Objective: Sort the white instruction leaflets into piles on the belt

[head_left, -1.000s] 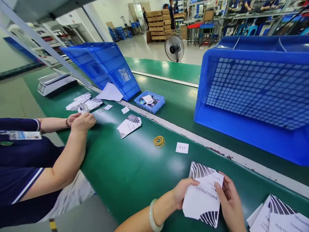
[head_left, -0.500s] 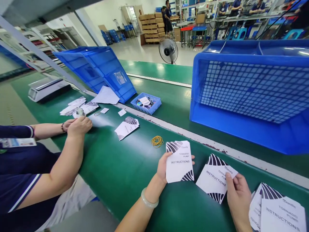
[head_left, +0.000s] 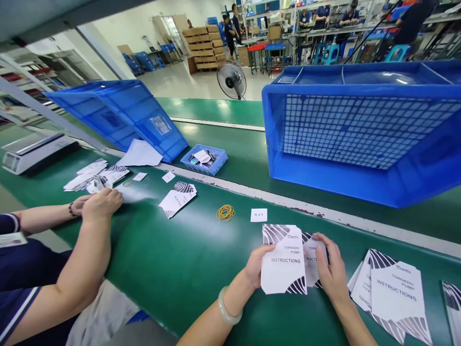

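My left hand (head_left: pixel 256 266) grips the left edge of a white leaflet (head_left: pixel 284 262) printed "TORNADO PUMP INSTRUCTIONS", held just above the green belt (head_left: pixel 187 259). My right hand (head_left: pixel 329 271) holds a second, similar leaflet (head_left: pixel 312 257) tucked partly behind the first one. A pale bangle sits on my left wrist. To the right of my hands a fanned pile of the same leaflets (head_left: pixel 391 290) lies on the belt.
A co-worker's hands (head_left: pixel 97 202) on the left handle more leaflets (head_left: pixel 95 173). Between us lie another small stack (head_left: pixel 178 197), yellow rubber bands (head_left: pixel 225 212) and a paper slip (head_left: pixel 258 215). Behind stand a large blue crate (head_left: pixel 356 134), a small blue tray (head_left: pixel 204 159), tilted blue bins (head_left: pixel 118 113) and a scale (head_left: pixel 32 151).
My hands held one bundle, then split it into two leaflets held apart, and now have brought them together so they overlap. My view has shifted right.
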The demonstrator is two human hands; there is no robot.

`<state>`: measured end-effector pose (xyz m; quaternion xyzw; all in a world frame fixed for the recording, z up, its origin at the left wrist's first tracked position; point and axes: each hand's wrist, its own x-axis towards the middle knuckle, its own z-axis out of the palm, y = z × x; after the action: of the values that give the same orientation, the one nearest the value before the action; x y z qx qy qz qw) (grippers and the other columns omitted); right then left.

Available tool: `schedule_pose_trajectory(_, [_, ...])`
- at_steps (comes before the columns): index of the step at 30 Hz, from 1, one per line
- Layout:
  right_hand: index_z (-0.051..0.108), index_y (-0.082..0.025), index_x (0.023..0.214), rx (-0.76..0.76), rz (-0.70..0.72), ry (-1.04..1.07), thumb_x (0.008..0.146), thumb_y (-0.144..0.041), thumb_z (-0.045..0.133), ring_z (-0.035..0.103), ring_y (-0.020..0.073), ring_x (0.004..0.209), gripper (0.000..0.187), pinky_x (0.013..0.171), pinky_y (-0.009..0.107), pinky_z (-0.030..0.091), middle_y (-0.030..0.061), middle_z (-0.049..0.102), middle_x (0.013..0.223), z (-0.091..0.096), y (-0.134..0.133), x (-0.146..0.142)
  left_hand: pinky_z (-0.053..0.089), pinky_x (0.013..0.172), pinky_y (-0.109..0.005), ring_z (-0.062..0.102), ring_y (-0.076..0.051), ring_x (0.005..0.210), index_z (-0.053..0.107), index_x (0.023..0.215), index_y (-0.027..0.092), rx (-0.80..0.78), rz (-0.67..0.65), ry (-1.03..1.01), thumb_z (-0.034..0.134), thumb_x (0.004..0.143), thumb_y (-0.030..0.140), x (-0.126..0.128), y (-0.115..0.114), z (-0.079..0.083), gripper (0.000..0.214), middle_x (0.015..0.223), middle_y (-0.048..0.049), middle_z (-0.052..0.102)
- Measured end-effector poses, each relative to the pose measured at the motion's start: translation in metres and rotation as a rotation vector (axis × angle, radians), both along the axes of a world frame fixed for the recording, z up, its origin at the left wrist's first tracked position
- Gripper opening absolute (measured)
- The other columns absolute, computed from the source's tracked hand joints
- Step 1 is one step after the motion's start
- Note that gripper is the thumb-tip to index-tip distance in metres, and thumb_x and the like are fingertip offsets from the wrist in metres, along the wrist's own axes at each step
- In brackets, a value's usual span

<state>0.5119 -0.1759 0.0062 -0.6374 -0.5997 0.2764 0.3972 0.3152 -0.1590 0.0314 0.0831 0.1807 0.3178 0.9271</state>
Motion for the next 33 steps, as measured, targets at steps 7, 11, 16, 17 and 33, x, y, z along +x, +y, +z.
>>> schedule_pose_trajectory(7, [0.056, -0.022, 0.091, -0.097, 0.041, 0.032, 0.083, -0.046, 0.050, 0.055, 0.0234, 0.094, 0.026, 0.081, 0.035, 0.043, 0.0058, 0.059, 0.098, 0.000, -0.003, -0.007, 0.043, 0.075, -0.033, 0.065, -0.024, 0.079, 0.057, 0.109, -0.001, -0.111, -0.065, 0.281, 0.051, 0.070, 0.027, 0.005, -0.010, -0.022, 0.049, 0.091, -0.0160, 0.070])
schedule_pose_trajectory(11, [0.053, -0.022, 0.080, -0.087, -0.006, 0.053, 0.084, -0.047, 0.050, 0.054, 0.0194, 0.078, 0.025, 0.072, 0.031, 0.041, 0.0030, 0.058, 0.085, 0.001, -0.002, -0.007, 0.044, 0.071, -0.031, 0.065, -0.024, 0.073, 0.058, 0.106, -0.003, -0.107, -0.073, 0.295, 0.052, 0.063, 0.024, 0.005, -0.009, -0.026, 0.051, 0.083, -0.0167, 0.070])
schedule_pose_trajectory(16, [0.050, -0.021, 0.076, -0.085, -0.130, 0.178, 0.082, -0.049, 0.053, 0.047, 0.0151, 0.062, 0.029, 0.059, 0.026, 0.037, -0.0016, 0.051, 0.067, 0.002, -0.004, -0.002, 0.045, 0.067, -0.034, 0.065, -0.028, 0.075, 0.054, 0.110, -0.005, -0.102, -0.037, 0.297, 0.049, 0.061, 0.024, -0.003, -0.004, -0.024, 0.057, 0.086, -0.0190, 0.069])
schedule_pose_trajectory(17, [0.050, -0.021, 0.078, -0.094, -0.171, 0.236, 0.082, -0.050, 0.053, 0.047, 0.0154, 0.062, 0.029, 0.058, 0.026, 0.037, -0.0016, 0.052, 0.066, 0.002, -0.004, 0.000, 0.045, 0.069, -0.035, 0.065, -0.029, 0.079, 0.054, 0.111, -0.004, -0.089, -0.006, 0.282, 0.048, 0.062, 0.025, -0.007, -0.001, -0.021, 0.057, 0.090, -0.0195, 0.069])
schedule_pose_trajectory(33, [0.036, -0.023, 0.131, 0.151, -0.153, -0.208, 0.091, -0.034, 0.037, 0.038, 0.0268, 0.120, 0.042, 0.098, 0.046, 0.033, 0.0108, 0.049, 0.125, -0.001, 0.004, 0.009, 0.025, 0.105, -0.048, 0.045, -0.034, 0.122, 0.037, 0.135, 0.010, 0.038, 0.072, -0.060, 0.038, 0.079, 0.034, -0.009, -0.002, -0.005, 0.061, 0.126, -0.0145, 0.055])
